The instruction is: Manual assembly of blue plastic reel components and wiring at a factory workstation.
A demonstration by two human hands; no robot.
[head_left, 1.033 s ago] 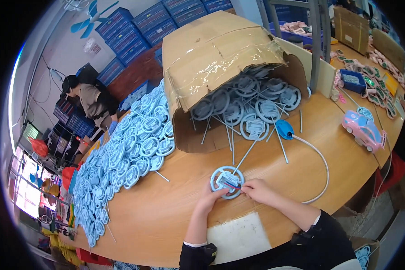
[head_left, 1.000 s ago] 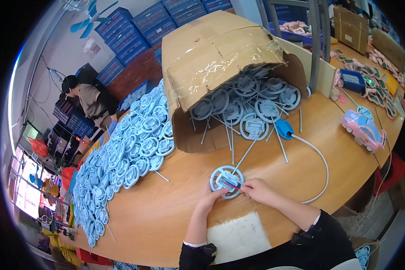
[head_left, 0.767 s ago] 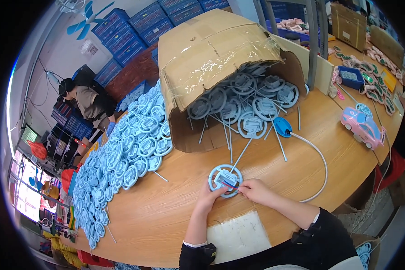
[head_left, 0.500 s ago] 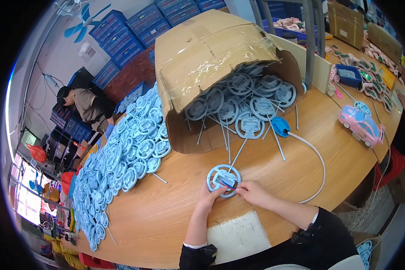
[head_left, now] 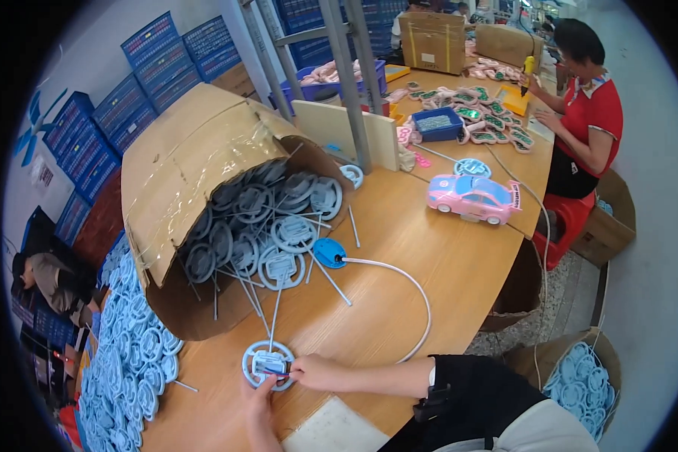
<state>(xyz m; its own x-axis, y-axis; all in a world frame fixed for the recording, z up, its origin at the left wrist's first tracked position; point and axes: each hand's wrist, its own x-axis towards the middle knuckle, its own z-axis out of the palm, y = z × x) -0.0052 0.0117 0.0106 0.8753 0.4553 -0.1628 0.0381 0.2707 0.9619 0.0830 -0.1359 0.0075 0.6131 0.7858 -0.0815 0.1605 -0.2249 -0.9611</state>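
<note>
On the wooden table in front of me lies a light-blue toy steering wheel point(head_left: 289, 352) with a thin rod pointing away from its rim. My left hand point(head_left: 259, 401) grips the near side of its ring, thumb over the hub. From the right, my right hand point(head_left: 318, 374) pinches thin blue and red strands, which look like wires, above the hub. Past the wheel, many similar wheels point(head_left: 280, 265) with rods spill out of a cardboard box point(head_left: 196, 143) lying on its side. A blue disc point(head_left: 329, 254) with a white cable rests by the box opening.
A heap of light-blue wheels point(head_left: 132, 369) covers the left side. To the right stand a pink toy car point(head_left: 471, 197) and a blue tray point(head_left: 438, 125). Another person point(head_left: 595, 120) in red works at the far right. An open carton point(head_left: 606, 354) of blue parts sits beside the table.
My view has swung to the right, so the table and box appear further left and the person in red comes into sight. Both hands stay at the same wheel, still pinching and gripping.
</note>
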